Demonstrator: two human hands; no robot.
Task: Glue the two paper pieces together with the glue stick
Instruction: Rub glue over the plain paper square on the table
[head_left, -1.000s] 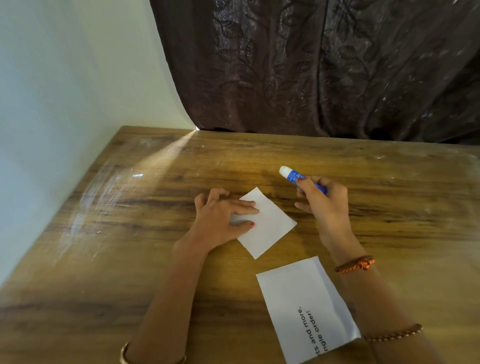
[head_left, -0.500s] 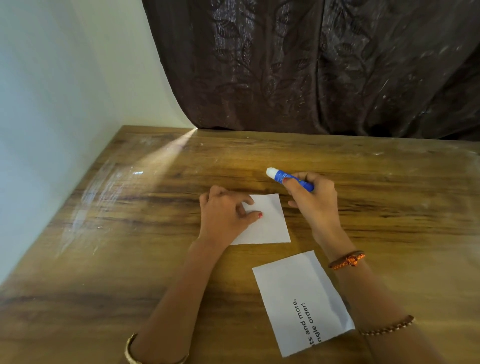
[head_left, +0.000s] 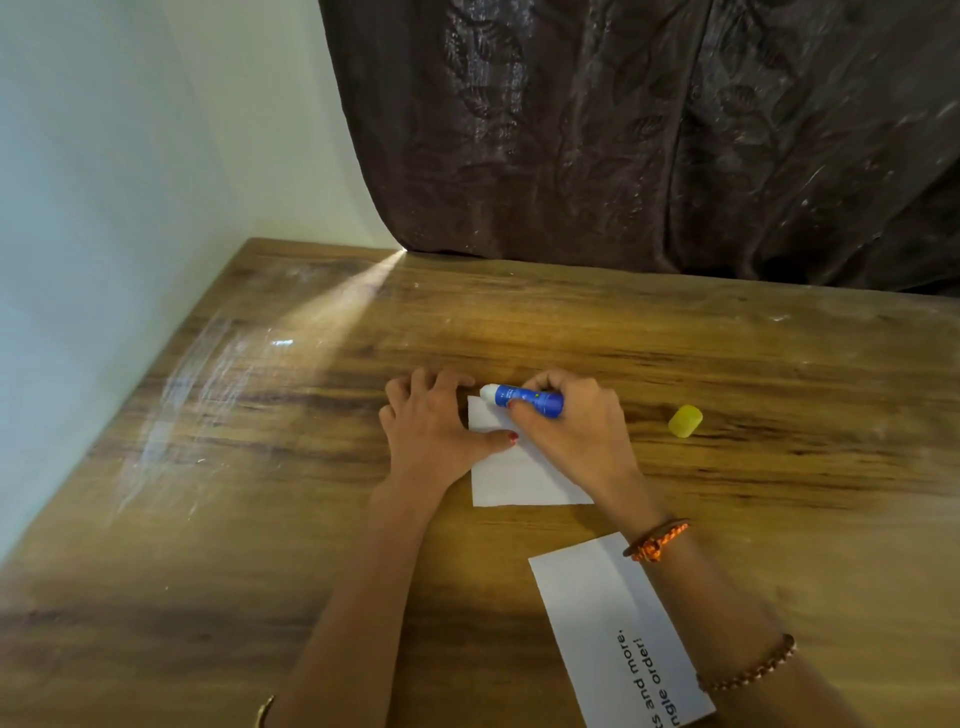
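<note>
Your left hand (head_left: 431, 431) lies flat with spread fingers on the small white paper (head_left: 514, 480), pressing it to the wooden table (head_left: 260, 519). Your right hand (head_left: 571, 431) grips the blue glue stick (head_left: 524, 399), white tip at the paper's far-left corner. The printed paper (head_left: 613, 629) lies nearer you; a yellow cap (head_left: 685, 420) rests on the right.

Only the printed paper piece (head_left: 618, 626), lying at the wooden table's (head_left: 260, 519) near edge, gives readable words: two black lines running up its length, cut off by the frame, reading "...ts and more," and "...ngle order!". The blue glue stick (head_left: 527, 400) carries small print, too tiny to read.
</note>
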